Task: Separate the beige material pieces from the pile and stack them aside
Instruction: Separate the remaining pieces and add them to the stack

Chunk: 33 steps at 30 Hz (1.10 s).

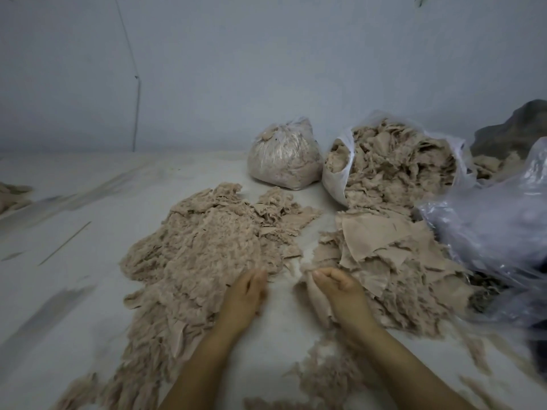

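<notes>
A wide, fluffy heap of beige material pieces (204, 250) lies on the pale floor at centre left. A second pile of flatter beige pieces (381, 255) lies at centre right, spilling from an open white bag (393, 161). My left hand (244, 294) rests at the near right edge of the left heap, fingers together and fairly straight. My right hand (337, 288) is curled round a beige piece (318, 303) at the near left edge of the right pile; the piece hangs below the fingers.
A tied clear bag full of beige scraps (284, 155) stands at the back. A crumpled clear plastic bag (497, 232) lies on the right, with a dark cloth (515, 125) behind it. Loose scraps (322, 380) litter the near floor. A wall rises behind.
</notes>
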Each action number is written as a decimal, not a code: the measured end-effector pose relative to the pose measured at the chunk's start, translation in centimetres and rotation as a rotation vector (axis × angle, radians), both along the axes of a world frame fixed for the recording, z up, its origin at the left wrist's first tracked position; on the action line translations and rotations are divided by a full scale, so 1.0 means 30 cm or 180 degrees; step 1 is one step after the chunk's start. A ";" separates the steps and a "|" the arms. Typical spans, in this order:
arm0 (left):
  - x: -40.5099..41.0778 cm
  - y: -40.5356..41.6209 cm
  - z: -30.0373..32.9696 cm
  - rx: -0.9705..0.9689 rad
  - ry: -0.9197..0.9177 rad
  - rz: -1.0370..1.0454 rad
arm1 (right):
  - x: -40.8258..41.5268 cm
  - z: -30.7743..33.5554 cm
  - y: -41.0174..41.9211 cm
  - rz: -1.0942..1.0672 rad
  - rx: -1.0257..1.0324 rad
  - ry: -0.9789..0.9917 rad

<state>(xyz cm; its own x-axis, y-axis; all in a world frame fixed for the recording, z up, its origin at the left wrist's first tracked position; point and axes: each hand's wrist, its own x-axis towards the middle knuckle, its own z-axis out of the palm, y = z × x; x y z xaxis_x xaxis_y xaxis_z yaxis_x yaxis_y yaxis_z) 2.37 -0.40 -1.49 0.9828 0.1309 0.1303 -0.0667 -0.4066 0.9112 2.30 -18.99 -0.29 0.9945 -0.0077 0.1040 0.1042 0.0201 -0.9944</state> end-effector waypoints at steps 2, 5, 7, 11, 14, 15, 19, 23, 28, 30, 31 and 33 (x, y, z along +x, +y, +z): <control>-0.012 -0.082 0.035 -0.0621 0.0248 -0.0585 | -0.013 0.003 0.032 0.0257 -0.0113 0.0054; -0.035 -0.152 0.058 -0.1157 0.0188 -0.0593 | -0.026 0.003 0.031 -0.0035 -0.0301 -0.0083; -0.042 -0.134 0.077 -0.1725 0.0213 0.0005 | -0.037 -0.004 -0.008 -0.0232 -0.0639 -0.0107; -0.049 -0.075 0.119 -0.1924 0.0306 0.0621 | -0.094 -0.056 -0.078 0.0018 -0.0924 0.0218; -0.076 -0.112 0.115 -0.1259 0.0443 0.0013 | -0.111 -0.047 -0.073 0.0321 -0.0970 0.0353; -0.087 -0.128 0.114 -0.1295 0.0509 -0.0171 | -0.106 -0.038 -0.067 0.0395 -0.0934 0.0309; -0.109 -0.155 0.134 -0.1461 0.0504 -0.0437 | -0.103 -0.005 -0.049 0.1035 -0.0676 0.0317; -0.118 -0.123 0.129 -0.1407 0.0429 0.0019 | -0.120 0.000 -0.070 0.1068 -0.0664 0.0381; -0.123 -0.038 0.119 -0.1474 0.0243 0.0839 | -0.166 -0.009 -0.125 0.1411 -0.0934 0.0599; -0.145 -0.043 0.132 -0.1184 0.0083 0.0574 | -0.184 0.010 -0.133 0.1609 -0.1477 0.0554; -0.160 -0.060 0.137 -0.0996 0.0106 0.0276 | -0.187 0.023 -0.126 0.1450 -0.1641 0.0400; -0.192 -0.105 0.140 -0.0722 0.0238 -0.0458 | -0.181 0.041 -0.097 0.0924 -0.1576 0.0191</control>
<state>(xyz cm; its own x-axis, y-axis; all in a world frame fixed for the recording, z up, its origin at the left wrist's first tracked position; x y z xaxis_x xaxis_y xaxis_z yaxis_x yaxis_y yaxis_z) -3.40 -3.57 2.72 0.9992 0.0069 0.0400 -0.0381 -0.1829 0.9824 -3.12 -21.91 0.95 0.9529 0.3017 -0.0310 0.1069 -0.4298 -0.8966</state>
